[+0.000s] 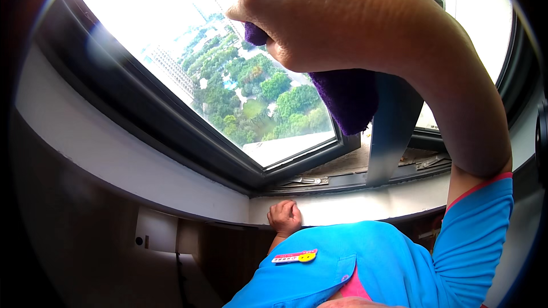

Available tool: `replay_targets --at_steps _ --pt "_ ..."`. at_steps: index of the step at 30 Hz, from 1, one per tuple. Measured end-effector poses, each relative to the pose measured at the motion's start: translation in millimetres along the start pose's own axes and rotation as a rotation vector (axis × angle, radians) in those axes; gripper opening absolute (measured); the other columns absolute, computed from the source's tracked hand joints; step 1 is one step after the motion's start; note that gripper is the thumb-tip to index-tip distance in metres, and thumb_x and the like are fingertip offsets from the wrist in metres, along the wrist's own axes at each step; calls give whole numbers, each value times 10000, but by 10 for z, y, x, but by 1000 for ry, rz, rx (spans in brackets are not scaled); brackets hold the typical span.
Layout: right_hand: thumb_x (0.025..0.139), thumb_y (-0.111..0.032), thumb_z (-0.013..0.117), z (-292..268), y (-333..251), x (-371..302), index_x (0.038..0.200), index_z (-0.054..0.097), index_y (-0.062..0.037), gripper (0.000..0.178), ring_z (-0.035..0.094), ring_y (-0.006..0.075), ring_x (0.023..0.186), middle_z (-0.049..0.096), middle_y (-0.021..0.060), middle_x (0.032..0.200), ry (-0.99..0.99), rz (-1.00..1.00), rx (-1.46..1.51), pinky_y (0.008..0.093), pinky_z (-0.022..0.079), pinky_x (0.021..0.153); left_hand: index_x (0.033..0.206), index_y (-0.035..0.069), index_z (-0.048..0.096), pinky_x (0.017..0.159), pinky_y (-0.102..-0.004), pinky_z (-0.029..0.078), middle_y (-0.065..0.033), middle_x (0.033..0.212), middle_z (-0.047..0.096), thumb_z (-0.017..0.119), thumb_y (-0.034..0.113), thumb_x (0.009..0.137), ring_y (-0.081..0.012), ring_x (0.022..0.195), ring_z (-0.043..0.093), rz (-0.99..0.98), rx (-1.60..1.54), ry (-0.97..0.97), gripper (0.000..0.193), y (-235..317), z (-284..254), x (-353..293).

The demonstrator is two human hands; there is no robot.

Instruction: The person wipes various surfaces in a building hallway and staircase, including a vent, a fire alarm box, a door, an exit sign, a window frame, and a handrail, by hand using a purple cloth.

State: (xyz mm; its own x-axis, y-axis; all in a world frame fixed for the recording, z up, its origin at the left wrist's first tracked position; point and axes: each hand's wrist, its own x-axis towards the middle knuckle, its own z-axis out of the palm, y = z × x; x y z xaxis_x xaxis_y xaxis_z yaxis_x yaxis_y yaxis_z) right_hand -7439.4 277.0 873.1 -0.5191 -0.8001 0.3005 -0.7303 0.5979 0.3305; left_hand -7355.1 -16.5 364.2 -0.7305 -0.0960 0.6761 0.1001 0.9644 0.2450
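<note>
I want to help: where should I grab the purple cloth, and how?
Probably pinch the loose end of the purple cloth, coming from below, on the room side. The right hand covers much of the rest, while this soft, narrowing flap sticks out below it.

The person wears a bright blue shirt (377,245). Its short right sleeve (479,234) is creased and edged with a narrow red band (480,187). A slim pink-and-white badge (285,258) on the left chest carries a round yellow smiley (307,257). Pink fabric (355,288) shows at the neck opening, beside a small round button (344,278).
</note>
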Motion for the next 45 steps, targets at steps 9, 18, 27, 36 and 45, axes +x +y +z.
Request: replay_targets --at_steps 9,18,27,36,45 --pt "775 -54 622 91 -28 -14 806 732 -1 126 679 187 648 709 138 739 51 11 17 328 561 599 838 175 717 788 -393 456 31 921 681 703 101 714 -228 887 608 3 -3 -2 146 -10 -39 -35" --pt "780 -71 633 -1 28 -27 834 739 -2 137 684 204 670 711 146 754 4 -49 47 336 566 620 834 179 712 787 -393 454 31 914 677 705 106 718 -227 893 606 3 -9 5 136 -10 23 26" --pt "784 -81 639 40 -189 -97 852 746 -5 148 682 220 689 711 156 764 105 129 -84 335 563 631 840 173 708 787 -389 450 30 927 680 701 104 734 -224 895 604 0 6 -14 126 24 -37 54" --pt "773 -83 644 3 -223 102 834 747 -11 138 667 224 690 712 142 761 -15 196 -105 338 545 652 841 172 714 788 -388 449 26 929 680 699 104 726 -227 894 603 -6 -9 0 135 -13 -13 30" --pt "777 -126 698 -191 -15 19 868 755 -32 142 684 214 731 726 134 808 -81 -144 -54 340 542 708 835 172 710 783 -387 450 26 911 675 703 104 720 -229 888 602 14 -5 9 134 -26 -8 46"
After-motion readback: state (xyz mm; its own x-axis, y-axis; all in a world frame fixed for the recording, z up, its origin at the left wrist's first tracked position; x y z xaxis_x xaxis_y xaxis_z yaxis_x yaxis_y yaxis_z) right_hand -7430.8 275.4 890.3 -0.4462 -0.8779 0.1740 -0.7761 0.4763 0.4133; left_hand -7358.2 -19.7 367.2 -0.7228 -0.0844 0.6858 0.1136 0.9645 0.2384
